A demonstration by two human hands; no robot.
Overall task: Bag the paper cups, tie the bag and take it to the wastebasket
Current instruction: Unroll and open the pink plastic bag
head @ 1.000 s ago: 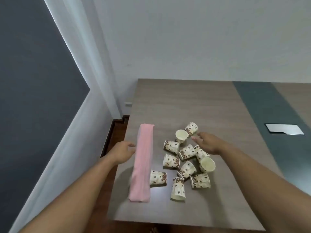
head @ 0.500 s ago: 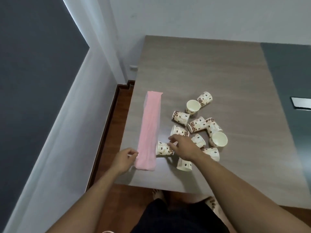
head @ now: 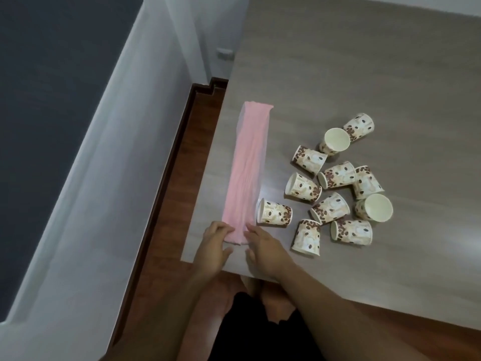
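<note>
We've got the pink bag [head: 247, 173] lying flat as a long folded strip along the worktop's [head: 364, 74] left edge, its near end almost at the front edge. The left hand [head: 216, 243] has bent fingertips on the bag's near-left corner (pinching or just pressing, we can't tell). The right hand [head: 263, 248] lays fairly straight fingers on the near-right corner, thumb apart. The paper cups [head: 303, 187] sit scattered right of the bag, mostly tipped over, the nearest just beside it. Bare worktop runs on past them, far and right. Wood floor [head: 187, 178] shows left of the edge.
</note>
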